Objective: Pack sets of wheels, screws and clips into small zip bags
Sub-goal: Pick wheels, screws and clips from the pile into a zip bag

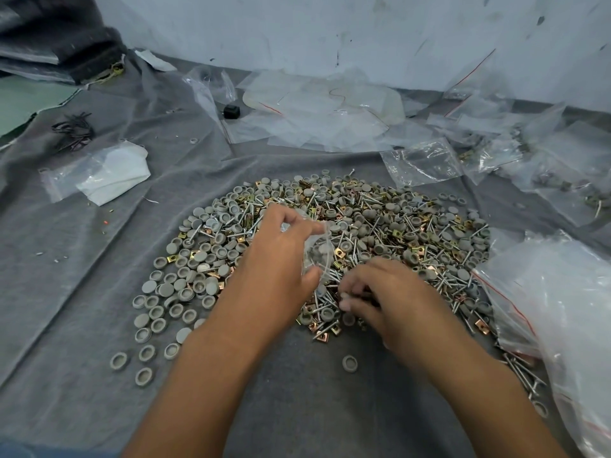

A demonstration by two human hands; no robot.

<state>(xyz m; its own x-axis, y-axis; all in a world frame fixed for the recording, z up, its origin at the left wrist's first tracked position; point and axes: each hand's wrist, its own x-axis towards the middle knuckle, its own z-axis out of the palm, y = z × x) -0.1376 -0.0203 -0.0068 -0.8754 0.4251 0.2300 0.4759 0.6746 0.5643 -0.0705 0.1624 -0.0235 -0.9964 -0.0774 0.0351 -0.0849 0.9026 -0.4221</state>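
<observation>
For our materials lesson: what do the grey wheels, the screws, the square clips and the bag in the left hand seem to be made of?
Grey wheels: probably matt plastic, dull, no glint.
Screws: metal, silvery and shiny.
Square clips: likely plated metal, brassy-copper sheen.
Bag in the left hand: thin clear plastic film, see-through and crinkled.

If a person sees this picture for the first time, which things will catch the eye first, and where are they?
First, the big heap of grey wheels, screws and brass-coloured clips spread on the grey cloth in the middle. Over its near edge, the left hand holds a small zip bag, and the right hand picks parts with curled fingers. Clear bags lie at the right.
</observation>
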